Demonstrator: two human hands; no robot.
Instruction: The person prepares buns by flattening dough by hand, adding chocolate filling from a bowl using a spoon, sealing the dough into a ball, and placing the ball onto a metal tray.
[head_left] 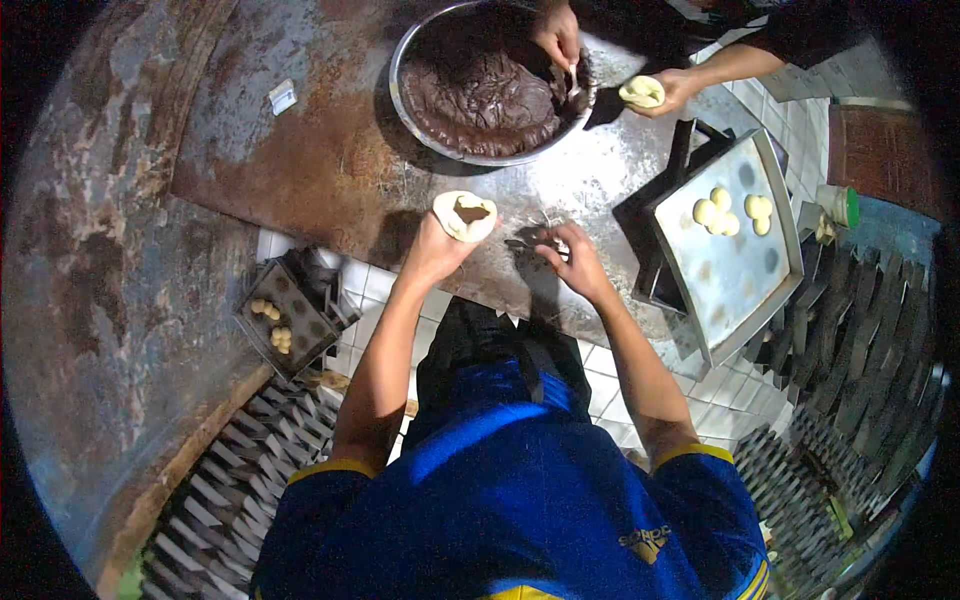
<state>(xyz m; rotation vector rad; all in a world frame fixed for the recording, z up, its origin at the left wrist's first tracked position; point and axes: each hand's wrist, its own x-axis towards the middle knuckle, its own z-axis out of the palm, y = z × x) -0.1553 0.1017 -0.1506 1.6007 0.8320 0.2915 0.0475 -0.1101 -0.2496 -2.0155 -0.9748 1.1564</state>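
Rust-stained metal counter (300, 160) fills the view's upper half. At its far edge, a co-worker (738, 66) grips a spoon (573, 82) in a steel bowl (500, 160) of dark brown paste (480, 90) and holds a folded dough piece (641, 93). Metal tray (715, 300) by the right edge carries dough balls (720, 198). Over the near edge, the left hand (437, 250) cups a dough round (463, 233) with brown filling (470, 212); the right hand (578, 263), beside it, pinches a dark utensil (520, 244), exact kind unclear.

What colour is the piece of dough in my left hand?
The dough is pale creamy yellow; the head view shows it.
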